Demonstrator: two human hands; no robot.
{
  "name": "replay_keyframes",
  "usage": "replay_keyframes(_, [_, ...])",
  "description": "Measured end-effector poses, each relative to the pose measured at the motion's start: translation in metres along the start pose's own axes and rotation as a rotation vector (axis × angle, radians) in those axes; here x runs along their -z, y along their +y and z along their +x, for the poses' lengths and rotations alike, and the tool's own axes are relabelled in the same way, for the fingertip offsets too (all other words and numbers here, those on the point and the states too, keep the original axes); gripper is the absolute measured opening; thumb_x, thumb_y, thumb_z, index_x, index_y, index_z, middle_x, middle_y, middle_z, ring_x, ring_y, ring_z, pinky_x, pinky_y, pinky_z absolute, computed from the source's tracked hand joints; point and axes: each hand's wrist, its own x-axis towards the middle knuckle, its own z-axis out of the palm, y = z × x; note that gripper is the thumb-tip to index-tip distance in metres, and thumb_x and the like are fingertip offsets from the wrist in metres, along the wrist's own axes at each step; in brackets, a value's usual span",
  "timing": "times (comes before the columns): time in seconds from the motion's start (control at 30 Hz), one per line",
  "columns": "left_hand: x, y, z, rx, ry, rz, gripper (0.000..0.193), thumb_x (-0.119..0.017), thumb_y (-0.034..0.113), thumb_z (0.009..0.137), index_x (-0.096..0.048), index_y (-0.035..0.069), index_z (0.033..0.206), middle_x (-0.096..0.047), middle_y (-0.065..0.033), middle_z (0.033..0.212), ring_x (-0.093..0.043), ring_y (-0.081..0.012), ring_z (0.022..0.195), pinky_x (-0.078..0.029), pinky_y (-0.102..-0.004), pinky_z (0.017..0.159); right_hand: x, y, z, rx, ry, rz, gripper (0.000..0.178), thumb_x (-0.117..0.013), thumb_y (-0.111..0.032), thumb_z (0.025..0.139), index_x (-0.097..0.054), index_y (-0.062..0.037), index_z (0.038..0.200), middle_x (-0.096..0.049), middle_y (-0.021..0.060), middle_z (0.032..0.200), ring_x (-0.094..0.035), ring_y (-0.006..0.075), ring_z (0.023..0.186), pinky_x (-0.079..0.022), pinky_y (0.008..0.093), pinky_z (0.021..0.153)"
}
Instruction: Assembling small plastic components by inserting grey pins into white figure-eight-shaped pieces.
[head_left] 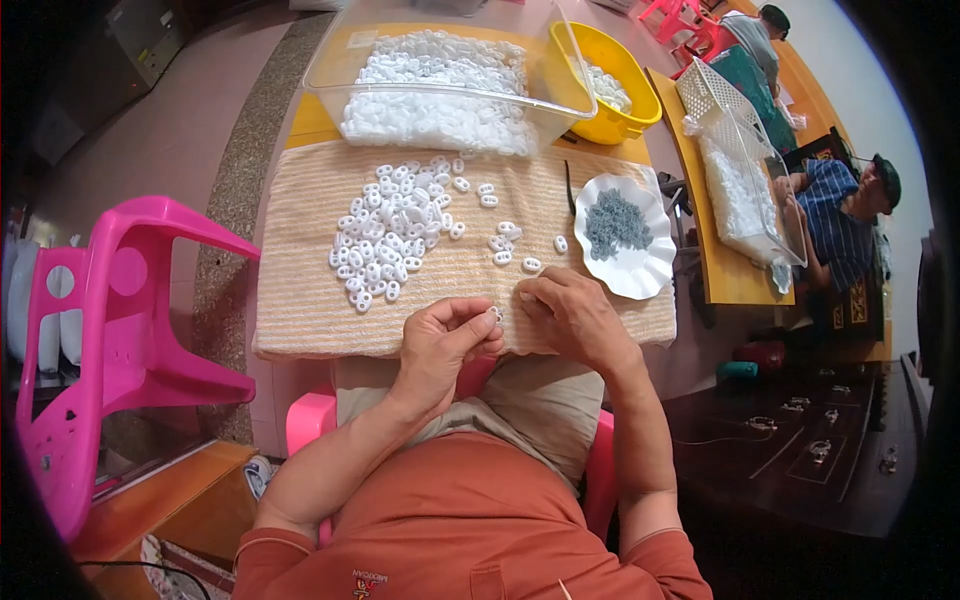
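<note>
My left hand (pixel 447 340) pinches a small white oval piece with two holes (pixel 496 314) between thumb and fingertips, just above the towel's near edge. Close beside it, my right hand (pixel 572 315) is curled with its fingertips down at the towel; anything in its fingers is hidden. Ahead of my hands lies a heap of the same white two-hole pieces (pixel 385 235), with several loose ones (pixel 502 243) to its right. A white scalloped plate (pixel 640 280) beyond my right hand holds a pile of tiny grey-blue parts (pixel 615 222).
A striped beige towel (pixel 300 320) covers the tabletop. At the back stand a clear bin (pixel 330 95) of white pieces and a yellow basin (pixel 640 110). A pink plastic chair (pixel 160 340) is on the left. Two people sit farther right, one by a clear box (pixel 740 225).
</note>
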Motion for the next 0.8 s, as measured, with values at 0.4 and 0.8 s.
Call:
replay_keyframes(0.4, [0.001, 0.0, 0.0, 0.007, -0.017, 0.005, 0.014, -0.063, 0.002, 0.088, -0.062, -0.002, 0.101, -0.065, -0.0085, 0.087, -0.065, -0.0138, 0.076, -0.058, -0.0274, 0.07, 0.001, -0.003, 0.001, -0.027, -0.061, 0.036, 0.012, -0.06, -0.007, 0.081, -0.061, -0.0039, 0.092, -0.059, 0.0143, 0.08, -0.059, 0.0344, 0.076, -0.047, 0.0413, 0.069])
replay_keyframes(0.8, [0.0, 0.0, 0.0, 0.003, -0.01, -0.005, 0.018, -0.063, 0.002, 0.088, -0.062, -0.005, 0.104, -0.066, -0.0097, 0.085, -0.065, -0.0133, 0.073, -0.058, -0.0243, 0.07, 0.0, 0.006, -0.009, -0.175, -0.114, 0.375, 0.03, -0.067, -0.003, 0.082, -0.061, 0.0011, 0.112, -0.066, 0.0078, 0.087, -0.063, 0.0156, 0.078, -0.05, 0.0287, 0.071])
